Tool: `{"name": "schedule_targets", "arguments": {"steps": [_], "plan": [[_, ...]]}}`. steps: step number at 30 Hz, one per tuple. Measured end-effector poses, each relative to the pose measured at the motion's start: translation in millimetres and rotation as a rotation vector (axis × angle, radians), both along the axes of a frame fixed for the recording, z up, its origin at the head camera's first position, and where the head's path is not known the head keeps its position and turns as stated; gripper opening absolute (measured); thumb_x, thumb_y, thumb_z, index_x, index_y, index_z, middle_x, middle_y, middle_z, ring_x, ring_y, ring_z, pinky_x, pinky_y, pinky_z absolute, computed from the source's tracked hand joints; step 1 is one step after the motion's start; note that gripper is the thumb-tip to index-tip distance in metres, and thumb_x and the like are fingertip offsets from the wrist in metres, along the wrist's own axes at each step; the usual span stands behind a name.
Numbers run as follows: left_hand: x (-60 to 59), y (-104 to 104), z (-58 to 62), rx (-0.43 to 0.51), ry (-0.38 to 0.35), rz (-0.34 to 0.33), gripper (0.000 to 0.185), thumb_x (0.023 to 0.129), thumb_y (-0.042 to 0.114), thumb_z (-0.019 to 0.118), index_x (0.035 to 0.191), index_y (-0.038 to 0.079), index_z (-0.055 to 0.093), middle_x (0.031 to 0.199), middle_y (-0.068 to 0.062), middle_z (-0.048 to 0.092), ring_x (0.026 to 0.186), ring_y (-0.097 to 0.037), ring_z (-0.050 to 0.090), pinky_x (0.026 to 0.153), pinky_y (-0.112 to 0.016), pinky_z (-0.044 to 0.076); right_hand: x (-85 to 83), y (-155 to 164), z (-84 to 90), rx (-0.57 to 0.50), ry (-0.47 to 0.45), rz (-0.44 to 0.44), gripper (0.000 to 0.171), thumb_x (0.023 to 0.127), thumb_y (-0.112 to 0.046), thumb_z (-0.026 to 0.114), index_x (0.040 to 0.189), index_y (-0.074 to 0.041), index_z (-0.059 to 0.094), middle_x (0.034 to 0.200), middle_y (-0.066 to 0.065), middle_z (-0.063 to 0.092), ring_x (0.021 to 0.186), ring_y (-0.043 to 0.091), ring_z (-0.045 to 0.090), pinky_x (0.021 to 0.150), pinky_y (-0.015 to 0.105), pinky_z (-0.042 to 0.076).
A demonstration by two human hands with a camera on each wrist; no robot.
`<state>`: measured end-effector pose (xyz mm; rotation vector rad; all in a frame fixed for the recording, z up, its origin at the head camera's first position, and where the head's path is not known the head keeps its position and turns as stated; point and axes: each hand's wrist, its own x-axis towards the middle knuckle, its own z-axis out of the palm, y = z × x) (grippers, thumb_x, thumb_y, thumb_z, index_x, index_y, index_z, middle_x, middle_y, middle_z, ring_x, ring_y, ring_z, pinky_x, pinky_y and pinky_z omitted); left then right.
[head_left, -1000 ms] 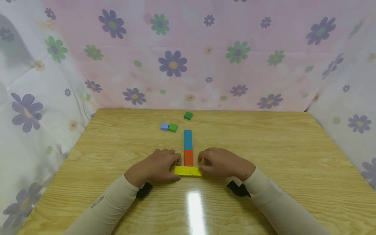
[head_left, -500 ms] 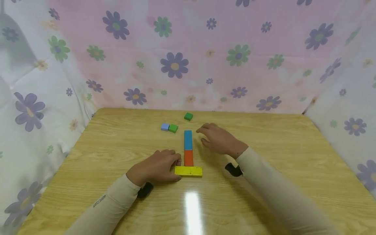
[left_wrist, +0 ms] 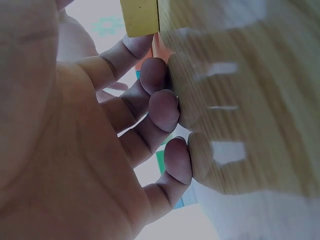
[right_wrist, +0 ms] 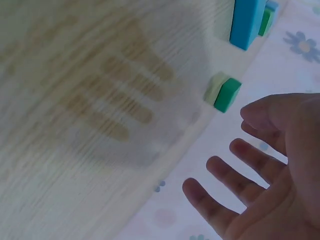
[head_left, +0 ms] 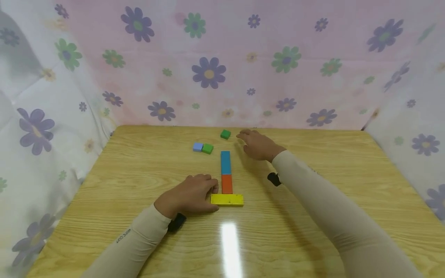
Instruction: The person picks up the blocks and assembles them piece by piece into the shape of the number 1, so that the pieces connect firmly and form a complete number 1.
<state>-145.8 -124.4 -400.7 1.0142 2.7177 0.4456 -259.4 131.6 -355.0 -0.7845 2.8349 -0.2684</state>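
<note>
Item 1: yellow block (head_left: 227,199). I log it flat on the wooden table (head_left: 139,170), near the front, its long axis running left to right across my view. Its far long edge touches the near end of the orange block.

Item 2: orange block (head_left: 227,183). Flat, long axis pointing away from me, set at right angles to the yellow block so the two form a T.

Item 3: blue block (head_left: 225,162). In line with the orange block, end to end with it, same front-to-back axis; its far end points toward the back of the table.

Item 4: left hand (head_left: 189,197). I see it palm down on the table, fingers bent with their tips pressed to the wood, thumb and forefinger against the left end of the yellow block (left_wrist: 140,15); whether it truly pinches the block I cannot tell.

Item 5: right hand (head_left: 257,144). Held just above the table near the back edge, fingers spread and relaxed, gripping nothing.

Item 6: single green cube (head_left: 225,134). Nearest the right fingertips, just to their left, not touched (right_wrist: 223,92).

Item 7: pale blue cube (head_left: 197,146) and second green cube (head_left: 207,148), side by side and touching, left of the blue block.
</note>
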Motion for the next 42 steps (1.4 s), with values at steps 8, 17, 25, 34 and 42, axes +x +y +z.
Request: {"name": "schedule_targets", "arguments": {"steps": [8, 17, 25, 34, 42], "plan": [[1.8, 3.4, 1.3, 0.012, -0.015, 0.008, 0.032, 0.079, 0.047, 0.076, 0.088, 0.027, 0.052, 0.084, 0.01, 0.049, 0.08, -0.012, 0.045, 0.071, -0.034, 0.032, -12.7, -1.8, 0.3, -0.056, -0.107, -0.007, 0.055, 0.103, -0.008, 0.044, 0.155, 0.001, 0.03, 0.163, 0.024, 0.023, 0.146, 0.044, 0.033, 0.117, 0.055, 0.032], [6.1, 4.9, -2.6, 0.009, -0.008, -0.004, 0.033, 0.079, 0.048, 0.078, 0.091, 0.028, 0.054, 0.086, 0.012, 0.048, 0.081, -0.01, 0.046, 0.072, -0.034, 0.034, -23.2, -5.8, -11.7, -0.019, -0.106, 0.022, 0.056, 0.102, -0.003, 0.04, 0.156, -0.001, 0.029, 0.164, 0.021, 0.021, 0.148, 0.044, 0.029, 0.118, 0.055, 0.031], [5.1, 4.9, -1.5, -0.009, 0.013, -0.007, 0.035, 0.079, 0.05, 0.077, 0.092, 0.027, 0.053, 0.086, 0.011, 0.047, 0.081, -0.011, 0.045, 0.071, -0.033, 0.034, -31.0, -8.3, -12.4, 0.036, -0.108, 0.035, 0.063, 0.1, -0.001, 0.04, 0.16, -0.006, 0.02, 0.168, 0.014, 0.014, 0.149, 0.042, 0.028, 0.119, 0.055, 0.03], [2.5, 1.7, 0.5, -0.007, 0.014, 0.001, 0.035, 0.079, 0.048, 0.078, 0.091, 0.026, 0.054, 0.086, 0.011, 0.048, 0.082, -0.011, 0.045, 0.072, -0.035, 0.034, -31.3, -16.7, -15.4, 0.039, -0.131, 0.014, 0.07, 0.098, 0.008, 0.032, 0.162, -0.015, 0.015, 0.17, 0.004, 0.008, 0.15, 0.049, 0.017, 0.114, 0.062, 0.032], [1.0, -0.6, 3.2, -0.004, 0.009, 0.001, 0.036, 0.079, 0.048, 0.079, 0.092, 0.026, 0.054, 0.086, 0.01, 0.048, 0.082, -0.011, 0.045, 0.072, -0.035, 0.034, -31.1, -22.2, -17.4, 0.095, -0.074, 0.041, 0.071, 0.099, 0.009, 0.037, 0.162, -0.017, 0.016, 0.17, 0.003, 0.008, 0.148, 0.05, 0.023, 0.111, 0.072, 0.026]]}}
